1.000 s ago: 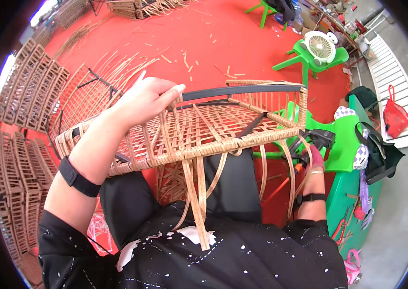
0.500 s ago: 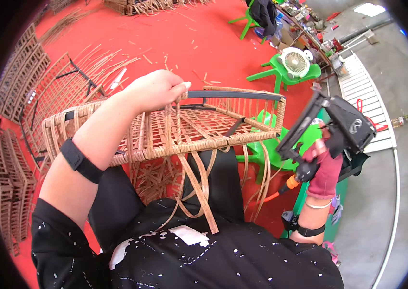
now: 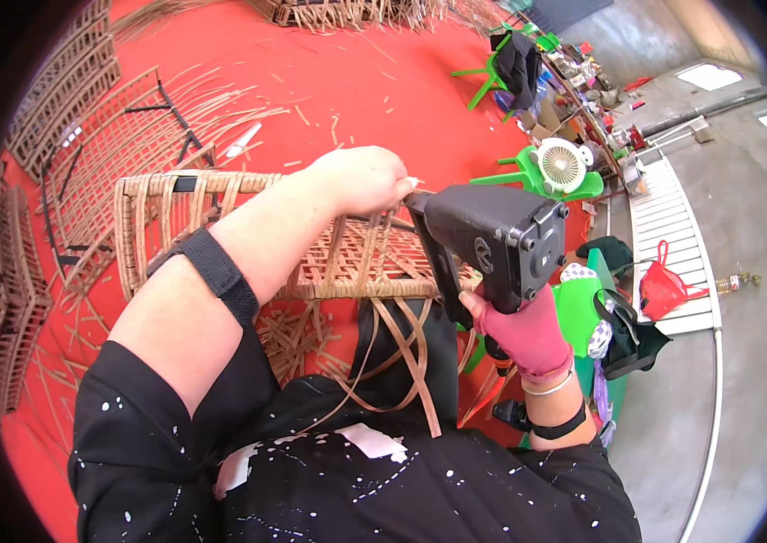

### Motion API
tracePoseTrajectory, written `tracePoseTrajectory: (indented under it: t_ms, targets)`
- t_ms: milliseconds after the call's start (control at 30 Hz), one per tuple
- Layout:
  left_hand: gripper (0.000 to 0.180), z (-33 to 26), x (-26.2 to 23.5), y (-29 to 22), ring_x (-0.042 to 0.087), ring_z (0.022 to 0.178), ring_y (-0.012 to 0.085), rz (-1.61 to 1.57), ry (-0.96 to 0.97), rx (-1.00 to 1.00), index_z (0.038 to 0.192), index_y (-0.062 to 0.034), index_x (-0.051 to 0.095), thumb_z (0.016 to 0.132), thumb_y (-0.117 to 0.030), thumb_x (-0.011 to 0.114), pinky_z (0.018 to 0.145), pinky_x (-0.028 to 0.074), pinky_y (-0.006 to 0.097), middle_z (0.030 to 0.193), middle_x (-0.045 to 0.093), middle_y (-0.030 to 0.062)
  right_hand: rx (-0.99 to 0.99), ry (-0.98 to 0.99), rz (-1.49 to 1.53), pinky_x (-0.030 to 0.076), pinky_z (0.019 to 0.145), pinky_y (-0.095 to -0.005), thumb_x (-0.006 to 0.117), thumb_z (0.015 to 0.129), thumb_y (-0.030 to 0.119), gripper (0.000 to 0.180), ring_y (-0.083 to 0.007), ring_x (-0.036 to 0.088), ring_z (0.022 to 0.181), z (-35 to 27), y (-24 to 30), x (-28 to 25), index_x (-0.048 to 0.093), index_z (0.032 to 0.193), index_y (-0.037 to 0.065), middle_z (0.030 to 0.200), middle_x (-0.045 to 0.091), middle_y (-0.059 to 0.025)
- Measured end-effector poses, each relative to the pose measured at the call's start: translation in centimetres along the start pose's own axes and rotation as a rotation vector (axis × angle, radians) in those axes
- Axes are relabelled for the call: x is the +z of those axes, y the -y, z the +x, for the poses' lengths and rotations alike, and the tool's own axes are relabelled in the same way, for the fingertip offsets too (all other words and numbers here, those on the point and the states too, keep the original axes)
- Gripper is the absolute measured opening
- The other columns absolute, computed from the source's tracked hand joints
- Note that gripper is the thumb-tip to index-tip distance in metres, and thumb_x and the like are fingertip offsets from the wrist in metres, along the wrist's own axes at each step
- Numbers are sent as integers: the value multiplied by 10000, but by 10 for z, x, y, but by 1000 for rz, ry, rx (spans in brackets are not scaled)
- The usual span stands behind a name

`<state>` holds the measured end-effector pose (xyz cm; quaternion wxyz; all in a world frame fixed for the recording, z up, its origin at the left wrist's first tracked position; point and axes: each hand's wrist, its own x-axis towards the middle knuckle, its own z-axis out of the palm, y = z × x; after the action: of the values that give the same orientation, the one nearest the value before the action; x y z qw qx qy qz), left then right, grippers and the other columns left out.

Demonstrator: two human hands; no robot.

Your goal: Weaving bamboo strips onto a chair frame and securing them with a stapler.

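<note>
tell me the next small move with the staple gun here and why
Probably ease the staple gun nose down onto the woven rattan panel just beside the left hand and fire. The right hand, in a pink glove, holds the gun with its nose close to the left fingertips, which press on the weave. Loose strips hang off the near edge, unfastened.

You're in a black, white-spattered shirt, black band on your left wrist (image 3: 216, 271), pink glove on your right hand (image 3: 528, 330).

The staple gun (image 3: 490, 249) hides the right hand's (image 3: 528, 330) fingers.
</note>
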<state>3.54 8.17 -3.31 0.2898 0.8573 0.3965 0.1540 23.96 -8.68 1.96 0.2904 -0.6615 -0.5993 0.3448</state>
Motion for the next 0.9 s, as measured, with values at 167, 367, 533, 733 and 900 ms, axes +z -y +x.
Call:
tracePoseTrajectory:
  t_ms: [167,367,533,733,900]
  targets:
    - [425,0,2,6,640,907,329,16,13,0,875,-49,684,966,-378,431,832,495,425,883,668,154,-18,-23,42,468,583,-253,733,797,68,135,-63,566,622,-4,7,7,680,916,35,731,650,-7]
    - [414,1,-1,4,635,926,344,45,27,4,877,-48,686,959,-365,433,845,496,434,906,667,166,-113,-95,-203,508,658,-317,763,765,120,217,-167,644,688,2,-11,5,695,959,50,780,691,-64]
    - [418,2,1,3,635,923,352,38,13,-3,884,-40,683,958,-369,436,844,497,437,914,668,174,-117,-64,-153,514,688,-335,772,754,137,251,-202,667,732,4,-11,4,694,977,51,832,706,-90]
    - [418,3,4,8,631,937,353,42,15,9,893,-38,680,958,-372,437,846,497,440,938,667,172,-116,-55,-172,512,689,-331,761,759,124,239,-198,657,726,4,-8,7,691,974,47,825,699,-85]
    - [417,2,3,6,629,938,354,55,8,0,898,-39,681,957,-371,436,847,495,440,941,667,171,-82,-50,-168,515,688,-341,744,759,116,224,-217,673,745,6,-8,8,686,963,44,826,702,-96]
